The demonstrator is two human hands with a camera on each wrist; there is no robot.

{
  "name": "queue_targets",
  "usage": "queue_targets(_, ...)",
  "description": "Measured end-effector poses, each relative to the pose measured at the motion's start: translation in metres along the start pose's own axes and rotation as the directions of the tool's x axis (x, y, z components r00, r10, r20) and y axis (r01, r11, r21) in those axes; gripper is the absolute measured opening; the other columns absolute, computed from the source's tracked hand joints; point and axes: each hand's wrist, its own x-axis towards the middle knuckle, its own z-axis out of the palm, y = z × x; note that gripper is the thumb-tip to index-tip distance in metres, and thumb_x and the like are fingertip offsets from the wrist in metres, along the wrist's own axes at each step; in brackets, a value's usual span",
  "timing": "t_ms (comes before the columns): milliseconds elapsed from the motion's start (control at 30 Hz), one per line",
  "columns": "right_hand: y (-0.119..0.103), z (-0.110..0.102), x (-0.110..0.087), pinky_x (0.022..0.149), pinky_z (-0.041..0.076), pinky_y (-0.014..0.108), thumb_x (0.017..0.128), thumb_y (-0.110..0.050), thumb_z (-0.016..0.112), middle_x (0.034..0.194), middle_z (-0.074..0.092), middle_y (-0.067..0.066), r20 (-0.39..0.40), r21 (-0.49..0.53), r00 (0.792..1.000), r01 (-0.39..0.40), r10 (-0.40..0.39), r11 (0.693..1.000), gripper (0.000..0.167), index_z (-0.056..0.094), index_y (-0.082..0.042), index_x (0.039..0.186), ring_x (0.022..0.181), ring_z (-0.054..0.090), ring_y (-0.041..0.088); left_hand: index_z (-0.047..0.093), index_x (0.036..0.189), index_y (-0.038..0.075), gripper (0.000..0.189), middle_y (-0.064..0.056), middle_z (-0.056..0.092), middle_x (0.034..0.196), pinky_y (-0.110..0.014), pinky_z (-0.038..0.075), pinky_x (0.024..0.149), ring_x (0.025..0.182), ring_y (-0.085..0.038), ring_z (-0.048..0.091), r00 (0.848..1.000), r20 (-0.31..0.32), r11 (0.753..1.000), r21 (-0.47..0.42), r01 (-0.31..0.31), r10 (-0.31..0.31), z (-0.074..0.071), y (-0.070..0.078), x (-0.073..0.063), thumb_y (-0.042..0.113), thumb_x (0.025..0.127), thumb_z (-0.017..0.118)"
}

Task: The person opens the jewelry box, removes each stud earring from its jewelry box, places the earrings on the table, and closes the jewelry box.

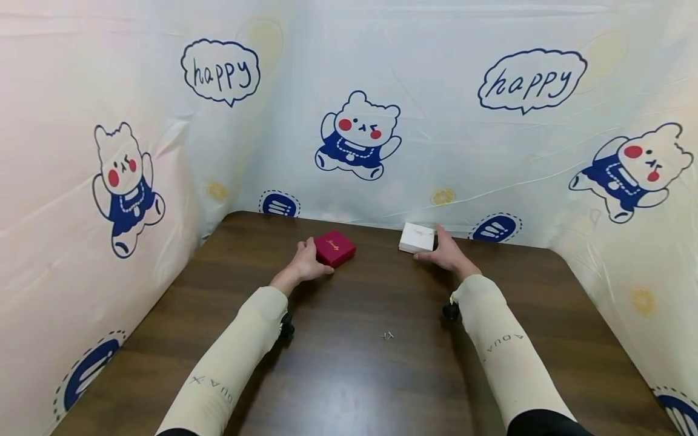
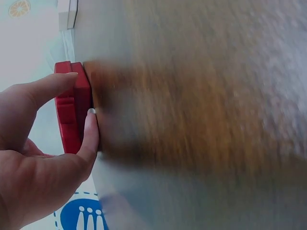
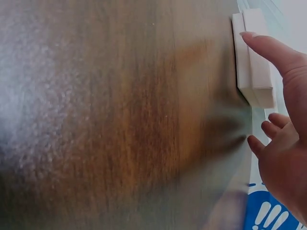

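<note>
Toward the back of the table, my left hand (image 1: 306, 261) holds a small red gift box (image 1: 335, 247) with gold script on its lid. In the left wrist view, the thumb lies across the near side of the red box (image 2: 67, 112) and another finger reaches along its lower edge. A white gift box (image 1: 417, 237) with faint lettering sits farther right, held at its right end by my right hand (image 1: 447, 251). Seen from the right wrist, the thumb touches the near side of the white box (image 3: 254, 57); the lower fingers stand apart from it, and the index finger is hidden.
Several tiny silvery metal pieces (image 1: 387, 335) lie on the brown wooden table (image 1: 360, 375), between my forearms and nearer to me than the boxes. A pale printed curtain (image 1: 436, 139) encloses the table's back and sides, close behind the white box.
</note>
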Motion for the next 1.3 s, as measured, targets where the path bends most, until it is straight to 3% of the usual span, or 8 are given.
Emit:
queue_targets(300, 0.002, -0.002, -0.003, 0.119, 0.024, 0.058, 0.084, -0.031, 0.084, 0.157, 0.023, 0.032, -0.001, -0.065, 1.000, -0.013, 0.013, 0.998, 0.108, 0.014, 0.004, 0.159, 0.143, 0.029, 0.044, 0.019, 0.157, -0.001, 0.089, -0.028, 0.031, 0.151, -0.056, 0.036, 0.114, 0.137, -0.042, 0.039, 0.999, 0.020, 0.999, 0.021, -0.030, 0.029, 0.002, 0.002, -0.002, 0.025, 0.093, 0.075)
queue_targets(467, -0.004, 0.003, -0.008, 0.116, 0.030, 0.055, 0.083, -0.034, 0.084, 0.149, 0.027, 0.032, 0.027, -0.102, 0.999, -0.021, 0.024, 0.995, 0.098, 0.028, 0.006, 0.154, 0.135, 0.037, 0.043, 0.021, 0.156, -0.002, 0.084, -0.027, 0.034, 0.149, -0.057, 0.037, 0.113, 0.136, -0.042, 0.041, 0.999, 0.018, 0.999, 0.021, -0.035, 0.035, 0.005, 0.004, -0.006, 0.026, 0.095, 0.072)
queue_targets(733, -0.018, 0.001, -0.003, 0.104, 0.042, 0.050, 0.078, -0.033, 0.088, 0.128, 0.055, 0.022, 0.036, -0.145, 0.992, 0.126, -0.122, 0.981, 0.079, 0.048, 0.005, 0.134, 0.116, 0.052, 0.035, 0.021, 0.156, 0.001, 0.084, -0.027, 0.027, 0.149, -0.056, 0.037, 0.113, 0.136, -0.044, 0.040, 0.997, -0.047, 0.998, -0.001, -0.056, 0.056, 0.000, 0.003, -0.004, 0.023, 0.094, 0.073)
queue_targets(1067, -0.023, 0.003, -0.017, 0.112, 0.036, 0.051, 0.078, -0.035, 0.088, 0.141, 0.048, 0.024, 0.060, -0.135, 0.986, 0.164, -0.158, 0.977, 0.091, 0.041, 0.006, 0.145, 0.129, 0.047, 0.036, 0.028, 0.155, 0.007, 0.076, -0.022, 0.027, 0.150, -0.053, 0.045, 0.107, 0.127, -0.039, 0.048, 0.975, -0.170, 0.989, -0.032, -0.148, 0.140, 0.000, 0.023, -0.007, 0.018, 0.095, 0.072)
queue_targets(1300, -0.038, 0.005, -0.031, 0.107, 0.041, 0.050, 0.076, -0.035, 0.089, 0.137, 0.050, 0.021, 0.062, -0.125, 0.969, 0.244, -0.238, 0.962, 0.090, 0.043, 0.004, 0.143, 0.123, 0.049, 0.033, 0.033, 0.153, 0.006, 0.072, -0.022, 0.036, 0.146, -0.052, 0.047, 0.105, 0.127, -0.037, 0.048, 0.965, -0.134, 0.972, -0.032, -0.232, 0.226, 0.006, 0.041, -0.008, 0.016, 0.094, 0.073)
